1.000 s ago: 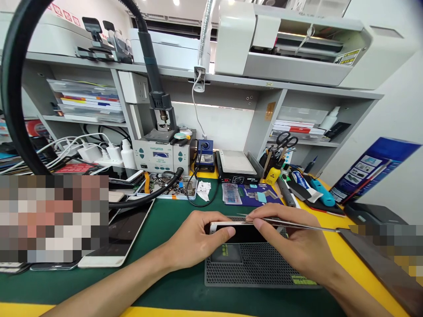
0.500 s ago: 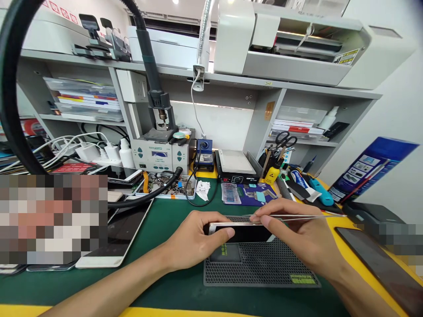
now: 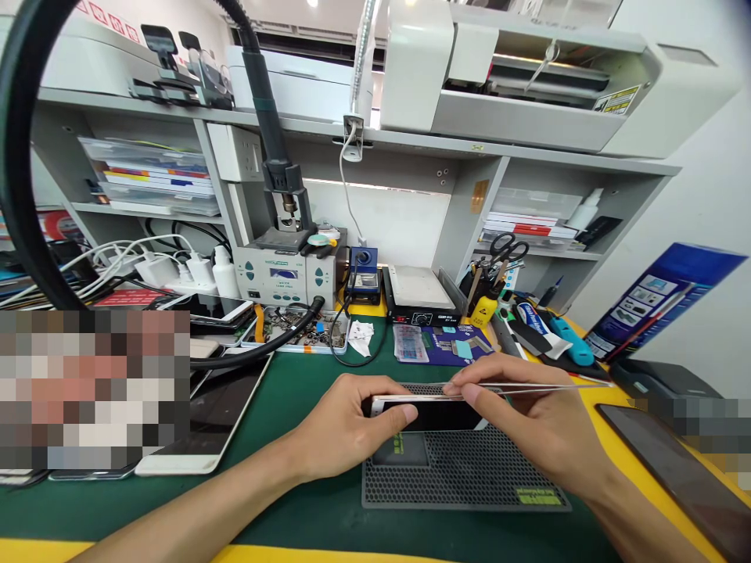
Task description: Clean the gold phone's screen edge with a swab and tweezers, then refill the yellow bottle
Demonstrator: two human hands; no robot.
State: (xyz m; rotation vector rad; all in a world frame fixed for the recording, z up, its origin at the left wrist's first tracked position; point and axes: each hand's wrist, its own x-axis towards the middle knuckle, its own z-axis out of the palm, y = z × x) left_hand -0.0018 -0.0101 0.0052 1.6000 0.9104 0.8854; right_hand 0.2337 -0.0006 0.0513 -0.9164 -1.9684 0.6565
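My left hand [image 3: 357, 422] grips the left end of a white-framed smartphone [image 3: 446, 414], thumb on its dark screen and fingers behind. The phone is tilted up on its long side, screen toward me, over a grey honeycomb mat [image 3: 469, 477]. In my right hand [image 3: 528, 422] is a pair of thin metal tweezers [image 3: 551, 385], lying across the fingers with the pointed end to the right. Thumb and fingertips of that hand are pinched together at the phone's upper edge, on its right half. Whatever small part lies between those fingertips is hidden.
Phones and a white tablet [image 3: 220, 422] lie at left, beside a blurred patch. Behind stand a hot-air station [image 3: 287, 274], a tray of small parts [image 3: 275, 332] and a heating plate [image 3: 422, 293]. A black hose [image 3: 17, 156] arcs at left. A dark phone [image 3: 674, 469] lies at right.
The tweezers have shifted slightly in my right hand, and their two arms look closer together. My left hand and the smartphone stay in place.
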